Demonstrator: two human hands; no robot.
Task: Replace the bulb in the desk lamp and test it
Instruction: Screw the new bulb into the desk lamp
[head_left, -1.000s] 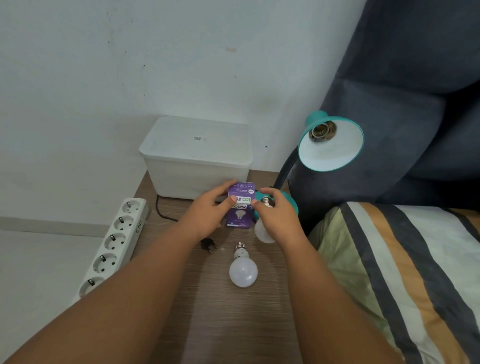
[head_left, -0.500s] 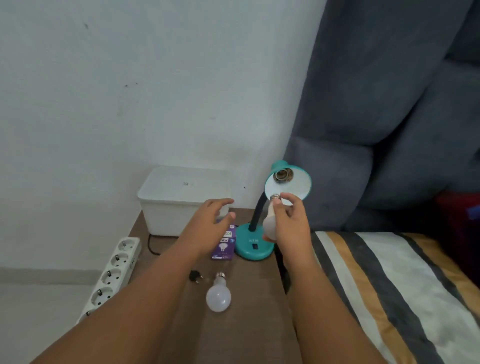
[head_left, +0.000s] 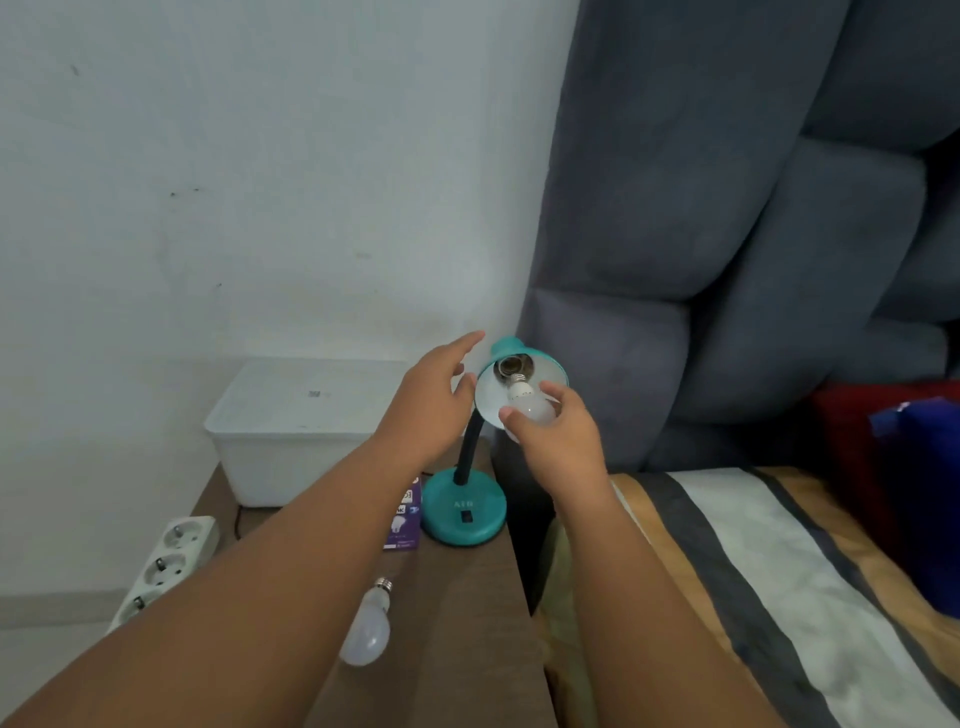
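1. Right hand (head_left: 558, 436) gripped the white bulb (head_left: 529, 405) by its globe, screw base at the socket (head_left: 514, 367) inside the teal lamp shade (head_left: 550, 366).
2. Left hand (head_left: 428, 402) was spread, fingers beside the shade rim.
3. Second bulb (head_left: 368, 626) lay on the wooden table (head_left: 457, 623), near the purple bulb box (head_left: 404, 522) and lamp base (head_left: 464, 512).

right hand (head_left: 558, 436) has lifted the new bulb (head_left: 530, 402) off the table, its screw base now at the lamp socket (head_left: 513, 367). left hand (head_left: 428, 397) let go of the purple box (head_left: 402, 519), now open-fingered just left of the shade (head_left: 519, 384).
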